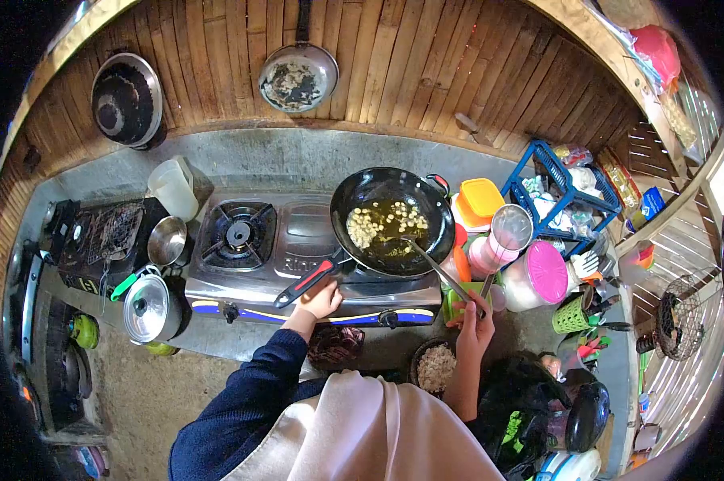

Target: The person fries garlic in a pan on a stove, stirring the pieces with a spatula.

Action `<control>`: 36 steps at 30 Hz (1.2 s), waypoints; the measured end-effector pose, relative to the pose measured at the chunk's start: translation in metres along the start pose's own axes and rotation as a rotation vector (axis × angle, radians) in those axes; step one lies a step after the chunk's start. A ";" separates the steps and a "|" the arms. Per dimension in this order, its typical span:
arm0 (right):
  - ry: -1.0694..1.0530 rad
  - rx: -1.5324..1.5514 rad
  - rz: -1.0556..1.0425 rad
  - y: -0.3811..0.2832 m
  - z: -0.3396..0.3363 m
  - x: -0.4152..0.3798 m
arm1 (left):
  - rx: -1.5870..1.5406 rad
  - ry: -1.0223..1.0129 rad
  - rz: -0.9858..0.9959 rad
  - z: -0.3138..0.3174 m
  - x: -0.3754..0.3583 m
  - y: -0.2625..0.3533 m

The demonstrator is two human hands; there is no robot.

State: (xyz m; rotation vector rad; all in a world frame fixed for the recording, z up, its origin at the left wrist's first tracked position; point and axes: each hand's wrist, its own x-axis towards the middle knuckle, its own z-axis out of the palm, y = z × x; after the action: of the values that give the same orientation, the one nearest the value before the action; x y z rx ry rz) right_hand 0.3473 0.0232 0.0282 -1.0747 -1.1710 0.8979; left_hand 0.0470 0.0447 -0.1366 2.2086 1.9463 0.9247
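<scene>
A black wok (391,180) stands on the right burner of the silver gas stove (314,298), with small pale pieces (365,228) in oil inside it. My left hand (320,300) is closed beside the wok's red and black handle (304,283), at the stove's front edge; whether its fingers grip the handle is unclear. In my right hand (472,322) is the long handle of a metal spatula (440,270), whose tip rests among the pieces in the wok. A bowl of pale crumbly food (436,369) is just left of my right forearm.
The left burner (237,232) holds nothing. Farther left are a small metal pan (168,241) and a lidded pot (147,308). Containers, one with a pink lid (546,272), crowd the wok's right side, near a blue basket (560,192). A black plastic bag (512,401) lies at lower right.
</scene>
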 end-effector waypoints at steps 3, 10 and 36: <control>-0.069 0.018 0.014 0.012 0.007 0.005 | 0.000 0.036 0.006 -0.002 0.001 0.002; -0.230 0.079 -0.004 0.046 0.020 0.017 | 0.001 0.054 0.020 0.005 -0.001 -0.004; 0.010 0.066 -0.020 0.003 0.001 0.008 | 0.019 0.059 0.044 0.000 -0.001 0.000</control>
State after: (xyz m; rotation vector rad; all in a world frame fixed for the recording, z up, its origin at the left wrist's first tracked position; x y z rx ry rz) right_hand 0.3480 0.0314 0.0269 -1.0117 -1.1349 0.9086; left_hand 0.0472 0.0441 -0.1366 2.2684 1.9472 0.9918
